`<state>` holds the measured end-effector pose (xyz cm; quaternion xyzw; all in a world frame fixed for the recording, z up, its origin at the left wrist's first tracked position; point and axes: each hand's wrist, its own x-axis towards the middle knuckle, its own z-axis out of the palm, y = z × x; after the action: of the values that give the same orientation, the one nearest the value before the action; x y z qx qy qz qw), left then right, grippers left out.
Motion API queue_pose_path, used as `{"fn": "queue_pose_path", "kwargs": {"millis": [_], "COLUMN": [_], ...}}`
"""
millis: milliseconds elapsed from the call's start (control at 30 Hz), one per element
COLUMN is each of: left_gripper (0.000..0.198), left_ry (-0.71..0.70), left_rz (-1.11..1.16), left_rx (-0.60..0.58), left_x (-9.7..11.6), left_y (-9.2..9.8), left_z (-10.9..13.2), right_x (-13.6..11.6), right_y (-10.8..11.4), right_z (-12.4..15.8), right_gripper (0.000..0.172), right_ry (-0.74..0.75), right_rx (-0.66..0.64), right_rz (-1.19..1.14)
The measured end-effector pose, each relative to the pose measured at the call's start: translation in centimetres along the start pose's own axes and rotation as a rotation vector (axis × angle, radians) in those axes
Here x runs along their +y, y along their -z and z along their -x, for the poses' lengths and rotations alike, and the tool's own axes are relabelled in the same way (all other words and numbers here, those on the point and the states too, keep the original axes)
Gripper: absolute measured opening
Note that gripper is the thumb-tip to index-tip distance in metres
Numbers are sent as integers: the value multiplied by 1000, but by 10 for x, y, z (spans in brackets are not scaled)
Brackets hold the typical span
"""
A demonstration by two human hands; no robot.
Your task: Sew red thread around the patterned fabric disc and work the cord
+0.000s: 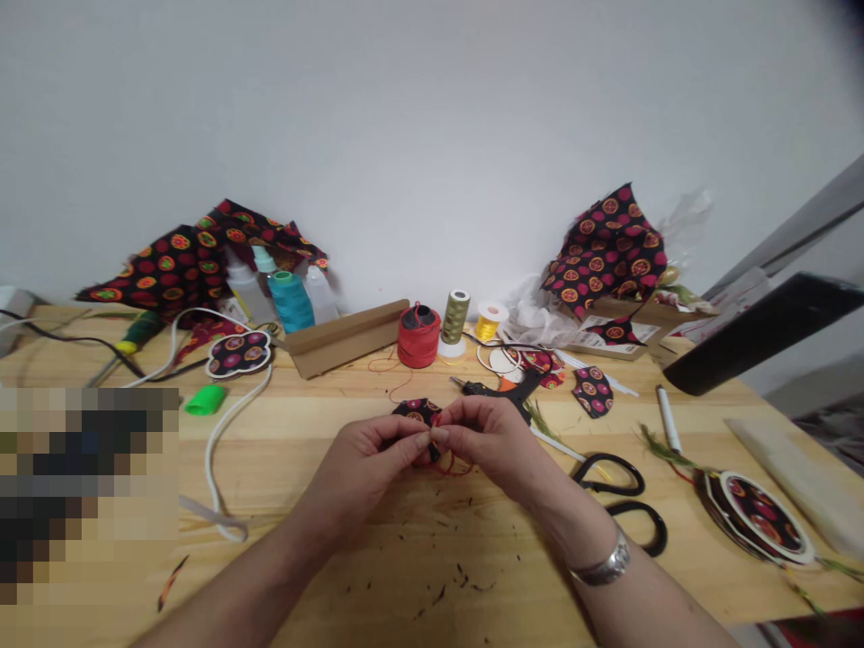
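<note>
In narrow fingertip pinches, the left hand and right hand hold a fabric disc, forearms converging.

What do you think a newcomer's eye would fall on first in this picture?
The left hand and right hand at centre pinch a small black patterned fabric piece trailing red thread. Behind them stands a red spool, and black circle-printed fabric is heaped at the back left and right.

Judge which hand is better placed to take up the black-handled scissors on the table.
Right, probably. The right hand and left hand both pinch the small patterned fabric disc, but the black-handled scissors lie on the right hand's side, close to it, and farther from the left hand.
</note>
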<state>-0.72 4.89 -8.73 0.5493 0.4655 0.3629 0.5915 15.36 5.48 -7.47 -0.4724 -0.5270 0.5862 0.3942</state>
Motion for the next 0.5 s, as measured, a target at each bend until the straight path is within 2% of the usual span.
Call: {"fn": "queue_pose_path", "kwargs": {"millis": [267,500], "left_gripper": [19,20], "left_ry": [97,153], "left_rz": [234,358], "left_rx": [-69,-119], "left_x": [6,5], "left_y": [-2,-2], "left_z": [3,3], "right_x": [-2,2], "right_y": [5,6], "right_z": [3,1], "right_gripper": [13,14], "right_ry": [-70,-80], "right_rx": [-150,-171], "right_rz": [-185,-270]}}
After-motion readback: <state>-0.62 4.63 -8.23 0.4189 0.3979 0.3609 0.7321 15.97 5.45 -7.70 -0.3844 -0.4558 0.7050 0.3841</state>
